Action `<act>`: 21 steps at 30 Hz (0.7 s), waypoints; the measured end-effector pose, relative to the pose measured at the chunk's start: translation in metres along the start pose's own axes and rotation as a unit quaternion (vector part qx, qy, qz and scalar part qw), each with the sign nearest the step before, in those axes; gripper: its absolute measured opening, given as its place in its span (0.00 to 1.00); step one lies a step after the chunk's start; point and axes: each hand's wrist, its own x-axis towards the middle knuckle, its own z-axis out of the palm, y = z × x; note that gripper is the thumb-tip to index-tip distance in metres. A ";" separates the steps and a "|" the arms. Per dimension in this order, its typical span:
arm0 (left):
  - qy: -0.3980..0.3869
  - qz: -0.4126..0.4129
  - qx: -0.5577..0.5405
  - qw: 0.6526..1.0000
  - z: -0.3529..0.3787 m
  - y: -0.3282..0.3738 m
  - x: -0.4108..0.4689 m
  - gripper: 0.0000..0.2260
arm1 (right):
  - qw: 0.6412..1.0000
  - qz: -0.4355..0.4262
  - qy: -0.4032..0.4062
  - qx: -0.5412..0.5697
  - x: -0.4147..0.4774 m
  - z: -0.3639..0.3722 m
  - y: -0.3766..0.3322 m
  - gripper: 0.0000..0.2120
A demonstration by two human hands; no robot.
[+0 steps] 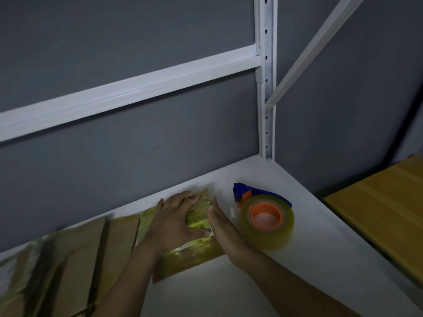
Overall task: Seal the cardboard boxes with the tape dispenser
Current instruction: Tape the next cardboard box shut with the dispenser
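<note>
A small cardboard box [194, 255] wrapped in shiny yellowish tape lies on the white shelf [263, 282]. My left hand [176, 218] lies flat on top of the box, fingers spread and pressing down. My right hand [223, 227] stands on edge with straight fingers against the box's right side. The tape dispenser [265, 216], blue with an orange hub and a thick clear-yellow roll, rests on the shelf just right of my right hand, untouched.
Several flat cardboard boxes [68, 255] lie in a row to the left along the grey wall. A white rack upright [265, 88] stands at the shelf's back corner. A yellow wooden surface [384, 207] sits lower at the right.
</note>
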 end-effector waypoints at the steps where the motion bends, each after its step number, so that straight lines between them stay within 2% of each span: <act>1: -0.004 0.001 -0.004 1.000 0.000 -0.001 0.000 0.50 | 0.999 0.028 0.010 0.014 -0.002 0.000 0.003 0.26; 3: -0.018 0.006 -0.010 1.000 -0.001 -0.002 0.001 0.49 | 0.999 0.036 -0.005 0.026 -0.008 -0.006 -0.005 0.26; 7: -0.036 0.017 0.014 0.999 -0.003 -0.004 0.001 0.46 | 0.998 0.032 0.047 -0.007 -0.022 -0.009 -0.051 0.18; 8: -0.039 0.020 0.026 0.999 -0.003 -0.004 0.000 0.46 | 0.999 0.034 0.031 -0.019 -0.007 -0.011 -0.037 0.18; 10: -0.055 0.025 0.058 0.996 -0.003 -0.003 -0.001 0.46 | 0.994 0.053 0.019 -0.091 0.005 -0.004 -0.017 0.26; 14: -0.076 0.033 0.082 0.993 -0.007 -0.013 -0.006 0.45 | 0.988 0.051 0.036 -0.144 0.015 -0.006 -0.005 0.23; 16: -0.077 0.007 0.076 0.994 -0.012 -0.031 -0.016 0.44 | 0.977 0.011 0.046 -0.209 0.018 -0.010 -0.008 0.23; 19: -0.042 -0.064 -0.005 0.997 -0.013 -0.056 -0.039 0.52 | 0.953 -0.087 0.115 -0.266 0.028 -0.008 -0.006 0.19; 21: -0.003 -0.108 -0.086 0.990 -0.007 -0.057 -0.050 0.53 | 0.910 -0.187 0.163 -0.333 0.031 -0.003 -0.008 0.12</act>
